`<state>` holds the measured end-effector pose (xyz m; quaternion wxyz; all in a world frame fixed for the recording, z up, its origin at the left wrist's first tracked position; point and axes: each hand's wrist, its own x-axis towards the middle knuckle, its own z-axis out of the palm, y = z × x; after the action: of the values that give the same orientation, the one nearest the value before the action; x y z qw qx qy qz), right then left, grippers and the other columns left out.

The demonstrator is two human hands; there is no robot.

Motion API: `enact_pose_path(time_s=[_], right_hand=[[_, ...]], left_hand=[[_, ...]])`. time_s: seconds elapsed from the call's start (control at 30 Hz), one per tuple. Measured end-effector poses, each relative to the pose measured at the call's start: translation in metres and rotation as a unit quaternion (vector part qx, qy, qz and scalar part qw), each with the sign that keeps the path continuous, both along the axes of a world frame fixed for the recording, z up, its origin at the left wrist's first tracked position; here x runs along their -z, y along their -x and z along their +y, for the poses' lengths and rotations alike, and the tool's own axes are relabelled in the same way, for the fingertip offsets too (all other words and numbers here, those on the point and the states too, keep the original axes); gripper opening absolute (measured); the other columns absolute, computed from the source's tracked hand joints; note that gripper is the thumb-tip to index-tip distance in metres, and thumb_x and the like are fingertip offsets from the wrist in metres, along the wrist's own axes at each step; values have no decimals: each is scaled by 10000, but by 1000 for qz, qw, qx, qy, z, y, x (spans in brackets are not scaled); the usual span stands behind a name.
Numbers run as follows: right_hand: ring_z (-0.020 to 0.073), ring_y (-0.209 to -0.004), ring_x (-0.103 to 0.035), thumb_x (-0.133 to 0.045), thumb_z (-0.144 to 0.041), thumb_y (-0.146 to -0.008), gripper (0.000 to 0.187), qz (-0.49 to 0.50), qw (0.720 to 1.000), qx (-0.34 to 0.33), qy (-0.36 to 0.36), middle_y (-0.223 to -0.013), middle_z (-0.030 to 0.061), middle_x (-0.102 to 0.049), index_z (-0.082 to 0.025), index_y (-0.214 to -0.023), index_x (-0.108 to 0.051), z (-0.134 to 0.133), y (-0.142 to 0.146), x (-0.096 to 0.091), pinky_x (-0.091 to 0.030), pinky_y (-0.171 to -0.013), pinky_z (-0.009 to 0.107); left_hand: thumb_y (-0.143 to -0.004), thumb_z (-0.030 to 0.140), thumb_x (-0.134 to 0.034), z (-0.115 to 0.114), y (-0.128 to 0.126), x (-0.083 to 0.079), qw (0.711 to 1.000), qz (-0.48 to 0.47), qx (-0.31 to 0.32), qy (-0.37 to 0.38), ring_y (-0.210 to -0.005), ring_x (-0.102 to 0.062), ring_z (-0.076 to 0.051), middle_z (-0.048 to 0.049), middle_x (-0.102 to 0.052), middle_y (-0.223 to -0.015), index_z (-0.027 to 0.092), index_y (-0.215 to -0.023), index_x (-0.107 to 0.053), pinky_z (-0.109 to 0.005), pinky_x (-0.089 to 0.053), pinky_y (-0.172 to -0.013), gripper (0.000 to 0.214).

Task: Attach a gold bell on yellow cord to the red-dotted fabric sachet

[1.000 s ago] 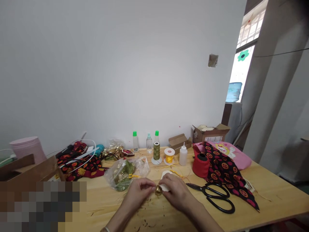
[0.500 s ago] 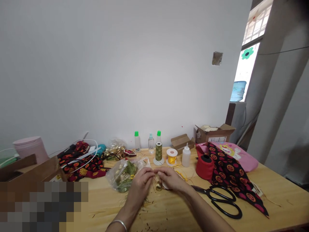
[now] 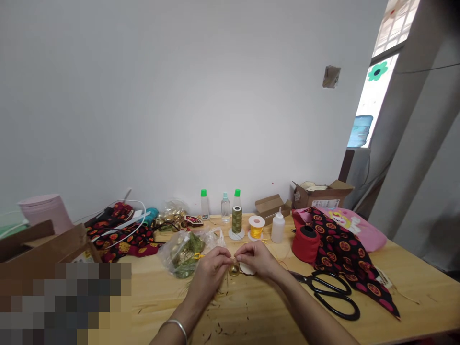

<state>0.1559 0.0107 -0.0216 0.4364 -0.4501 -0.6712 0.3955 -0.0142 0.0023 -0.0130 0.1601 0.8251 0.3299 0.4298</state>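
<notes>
My left hand (image 3: pixel 210 273) and my right hand (image 3: pixel 257 258) meet over the wooden table (image 3: pixel 230 311), fingertips pinched close together. A thin thread seems to run between them, though it is hard to make out. Just below them sits a small gold bell (image 3: pixel 234 270), beside a white round piece of card or paper (image 3: pixel 247 269) partly hidden under my right hand. Left of my left hand lies a clear plastic bag (image 3: pixel 185 254) of green and gold trimmings.
Black scissors (image 3: pixel 330 294) lie to the right, near a red thread cone (image 3: pixel 305 244) and patterned black cloth (image 3: pixel 345 254). Along the back stand a green thread spool (image 3: pixel 236 219), a yellow ribbon spool (image 3: pixel 256 230) and a white glue bottle (image 3: pixel 278 227). Thread scraps litter the table.
My hands have closed in and risen slightly, with the fingertips now pinched above the bell instead of around it. The whole view has drifted as my head turned.
</notes>
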Motion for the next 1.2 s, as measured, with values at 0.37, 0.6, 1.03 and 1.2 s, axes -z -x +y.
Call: enact_pose_path(time_s=[0.37,0.6,1.03,1.2], right_hand=[[128,-556,-494,-502,-196,-693,151,-125,983,111,-77,-610,14,-603,-147,-685,-645,-22,-42,-6,-344,-488,209],[150,-555,-516,-491,-231,-698,173,-171,972,146,-69,-603,26,-620,-152,-690,-645,-38,-62,3,-349,-486,221],[157,-596,-535,-454,-227,-717,197,-247,954,169,-34,-645,39,-628,-160,-700,-639,-56,-65,0,-348,-529,224],[149,-581,-489,-493,-241,-686,151,-147,976,159,-14,-607,18,-590,-169,-657,-623,-48,-58,9,-322,-527,230]], left_hand=[[-574,225,-649,-4,7,13,943,-175,-8,282,-701,-605,-178,-73,-673,-757,151,-557,-654,-279,-465,-661,76],[-443,284,-733,-2,-9,25,898,-243,-8,367,-702,-634,-215,-126,-687,-811,112,-524,-628,-335,-487,-676,217],[-678,146,-573,-17,-7,6,986,-60,28,153,-851,-577,-166,-49,-664,-908,184,-609,-645,-298,-418,-777,106],[-782,119,-439,-23,-2,-3,973,147,171,-46,-750,-569,-123,-16,-675,-879,214,-730,-619,-245,-410,-689,210]])
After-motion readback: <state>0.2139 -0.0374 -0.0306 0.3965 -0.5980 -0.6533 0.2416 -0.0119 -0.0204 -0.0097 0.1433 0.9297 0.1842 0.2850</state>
